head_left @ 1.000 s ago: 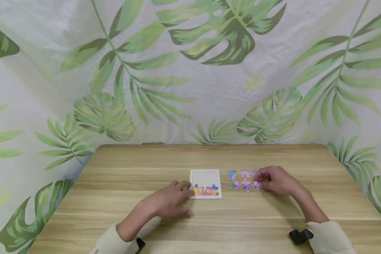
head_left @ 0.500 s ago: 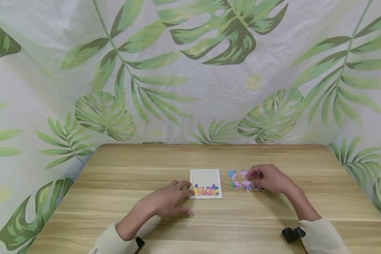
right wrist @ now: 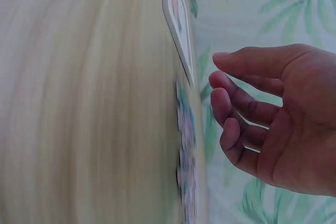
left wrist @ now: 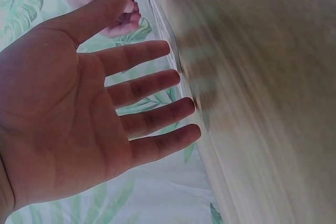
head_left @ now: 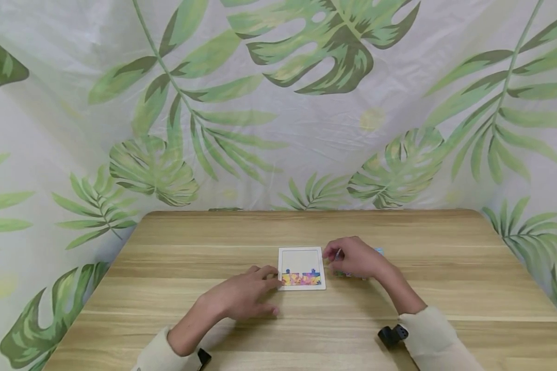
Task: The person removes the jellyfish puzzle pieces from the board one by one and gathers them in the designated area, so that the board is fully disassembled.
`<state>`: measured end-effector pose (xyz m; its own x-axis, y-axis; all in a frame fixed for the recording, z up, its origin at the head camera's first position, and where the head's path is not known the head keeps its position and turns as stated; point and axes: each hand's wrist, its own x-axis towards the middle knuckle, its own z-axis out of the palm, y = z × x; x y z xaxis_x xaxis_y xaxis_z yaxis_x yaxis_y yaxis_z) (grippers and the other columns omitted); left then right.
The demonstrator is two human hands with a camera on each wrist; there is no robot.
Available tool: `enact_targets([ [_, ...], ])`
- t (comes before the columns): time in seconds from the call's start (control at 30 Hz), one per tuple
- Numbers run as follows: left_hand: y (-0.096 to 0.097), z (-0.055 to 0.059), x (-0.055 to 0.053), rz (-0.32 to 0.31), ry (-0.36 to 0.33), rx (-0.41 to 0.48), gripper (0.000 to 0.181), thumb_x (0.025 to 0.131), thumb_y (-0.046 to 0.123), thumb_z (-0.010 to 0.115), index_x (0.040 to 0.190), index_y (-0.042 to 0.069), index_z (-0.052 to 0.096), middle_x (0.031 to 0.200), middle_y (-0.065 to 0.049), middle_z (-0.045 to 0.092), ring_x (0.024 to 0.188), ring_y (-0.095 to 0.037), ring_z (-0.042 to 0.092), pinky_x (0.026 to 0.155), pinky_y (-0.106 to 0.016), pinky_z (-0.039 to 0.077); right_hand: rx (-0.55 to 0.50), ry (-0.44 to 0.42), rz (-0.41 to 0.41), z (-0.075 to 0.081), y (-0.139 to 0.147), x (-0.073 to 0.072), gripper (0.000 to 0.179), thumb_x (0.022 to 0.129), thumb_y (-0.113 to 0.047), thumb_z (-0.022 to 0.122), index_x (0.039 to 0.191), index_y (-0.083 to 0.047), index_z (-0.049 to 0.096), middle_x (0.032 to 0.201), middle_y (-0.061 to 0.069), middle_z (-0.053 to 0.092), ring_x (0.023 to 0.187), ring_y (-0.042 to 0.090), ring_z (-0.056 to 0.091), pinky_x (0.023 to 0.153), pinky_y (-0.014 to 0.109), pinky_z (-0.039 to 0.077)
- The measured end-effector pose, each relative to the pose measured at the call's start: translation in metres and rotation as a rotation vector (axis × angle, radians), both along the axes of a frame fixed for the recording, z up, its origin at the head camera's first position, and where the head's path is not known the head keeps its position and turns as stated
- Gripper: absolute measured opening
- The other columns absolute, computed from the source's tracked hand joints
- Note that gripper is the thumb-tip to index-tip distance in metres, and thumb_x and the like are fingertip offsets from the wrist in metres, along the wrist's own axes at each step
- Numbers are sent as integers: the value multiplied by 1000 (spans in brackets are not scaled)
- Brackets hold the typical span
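Observation:
A small white-rimmed puzzle tray lies on the table, its lower strip filled with yellow, pink and blue pieces. My left hand rests at its left edge, fingertips on the rim; the left wrist view shows that hand's fingers straight. Just right of the tray, my right hand has thumb and fingers drawn together above the loose puzzle pieces, covering most of them. A small bluish puzzle piece shows between its fingertips. In the right wrist view, the curled right-hand fingers hide any held piece.
The wood-grain table has its far edge against a leaf-patterned cloth. Black wrist cameras are strapped under both sleeves.
My right hand has moved left, from the right end of the loose pieces to beside the tray. My left hand has stayed at the tray's left edge.

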<state>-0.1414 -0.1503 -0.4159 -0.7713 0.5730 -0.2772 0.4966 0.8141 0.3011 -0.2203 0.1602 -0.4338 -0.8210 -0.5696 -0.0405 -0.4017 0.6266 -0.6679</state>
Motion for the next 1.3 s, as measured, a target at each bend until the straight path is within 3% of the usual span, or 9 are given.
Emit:
enact_targets([
  [0.37,-8,-7,6,-50,60,18,58,104,36,72,154,10,59,163,-10,51,150,-36,47,117,-55,49,-12,0,120,-6,-45,2,18,93,2,69,108,-5,77,94,2,72,70,5,56,71,22,50],
  [0.53,-10,-7,8,-71,94,21,59,102,31,74,154,8,58,162,-12,52,149,-37,48,116,-55,49,-5,-23,122,-9,-63,3,20,92,3,68,108,-6,77,96,3,73,69,6,58,72,24,52],
  [0.73,-9,-8,11,-48,68,19,66,99,31,80,156,9,56,165,-12,49,152,-37,45,116,-53,50,31,0,105,-10,-78,6,21,88,3,78,107,-7,78,98,5,74,78,10,59,75,29,53],
  [0.97,-7,-10,10,-44,79,-2,69,98,35,80,157,11,55,166,-12,48,152,-37,45,115,-52,52,53,21,109,-10,-84,10,22,86,3,84,104,-6,78,94,4,73,80,12,59,74,29,52],
  [1.3,-6,-8,12,-43,74,24,68,99,37,79,157,10,55,165,-12,48,152,-37,45,114,-52,52,58,33,99,-10,-91,13,25,82,8,82,101,-7,78,90,2,72,80,12,59,74,28,51],
])
